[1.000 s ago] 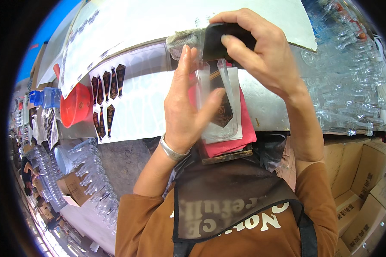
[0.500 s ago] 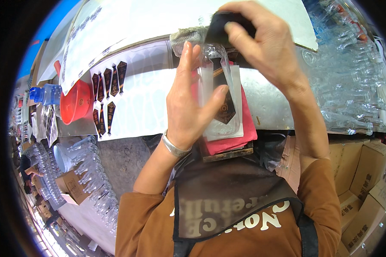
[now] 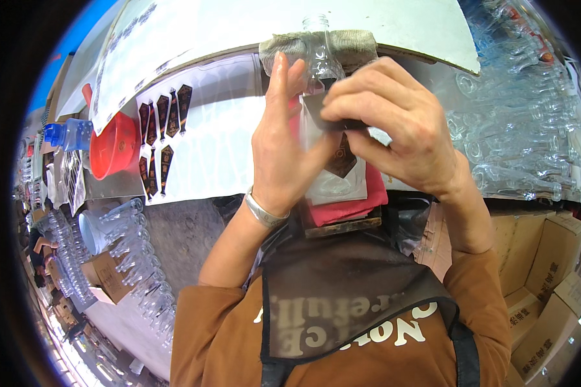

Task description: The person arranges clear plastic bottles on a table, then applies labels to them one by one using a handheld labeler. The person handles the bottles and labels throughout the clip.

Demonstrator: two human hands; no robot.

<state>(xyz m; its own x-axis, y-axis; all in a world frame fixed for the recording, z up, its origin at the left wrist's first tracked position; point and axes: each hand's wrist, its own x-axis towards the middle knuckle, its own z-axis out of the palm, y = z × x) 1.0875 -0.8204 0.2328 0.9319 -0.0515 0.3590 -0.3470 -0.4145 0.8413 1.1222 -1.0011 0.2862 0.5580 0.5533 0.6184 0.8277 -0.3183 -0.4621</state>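
A clear glass bottle [image 3: 317, 55] lies with its neck pointing away from me, on a stand padded with pink cloth [image 3: 348, 218]. Under the neck is a rolled greyish cloth [image 3: 361, 48]. On the bottle's upper face shows a dark tie-shaped label [image 3: 343, 161], partly covered by my hands. My right hand [image 3: 403, 122] grips a flat black pad [image 3: 315, 109] against the label's upper part. Along the bottle's left side my left hand [image 3: 281, 148] has its fingers stretched upward, and its blurred thumb reaches over the bottle toward the pad.
Several dark tie-shaped labels [image 3: 163, 116] lie on a white sheet [image 3: 219, 142] to the left, beside a red basin [image 3: 114, 147] and a blue-capped container [image 3: 76, 134]. Many clear bottles [image 3: 516, 142] crowd the right side. Cardboard boxes [image 3: 529, 258] stand at lower right; more bottles [image 3: 139, 258] line the lower left.
My right hand has brought the black pad down from the bottle's neck end toward me, onto the label. The neck now shows uncovered. My left hand stays nearly in place.
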